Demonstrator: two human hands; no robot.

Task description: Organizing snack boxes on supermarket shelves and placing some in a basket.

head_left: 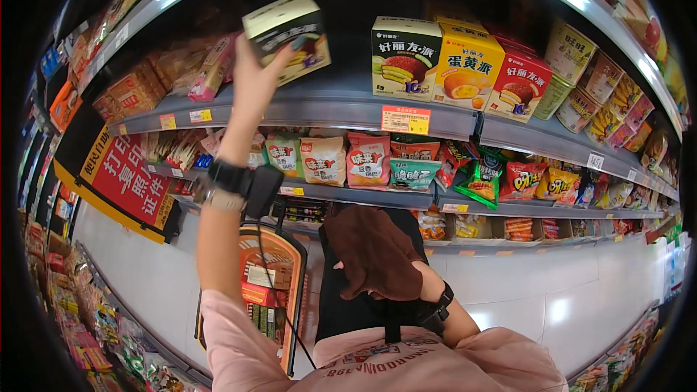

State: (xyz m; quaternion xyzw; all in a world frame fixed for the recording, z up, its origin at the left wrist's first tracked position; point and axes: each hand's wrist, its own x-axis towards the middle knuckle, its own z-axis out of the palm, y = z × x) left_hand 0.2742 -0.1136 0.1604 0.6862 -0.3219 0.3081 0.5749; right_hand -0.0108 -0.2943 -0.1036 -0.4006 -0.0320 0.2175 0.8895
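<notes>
Fingers of the left hand point(255, 76) clamped around a cream-and-dark snack box point(289, 27), thumb on the front face, box tilted and raised level with the upper shelf point(327, 105), at the empty stretch left of the row of boxes. Left wrist carries a black strap with a small device point(243, 181); a cable hangs from it. Right hand point(367, 261) held low near the chest, covered by a brown cloth point(374, 250); its fingers are hidden, cannot tell whether apart or together. Green, yellow and red cake boxes point(465, 65) stand on the same shelf to the right. Snack bags point(367, 160) fill the shelf below. Shopping basket point(268, 283) sits on the floor beneath the left arm.
</notes>
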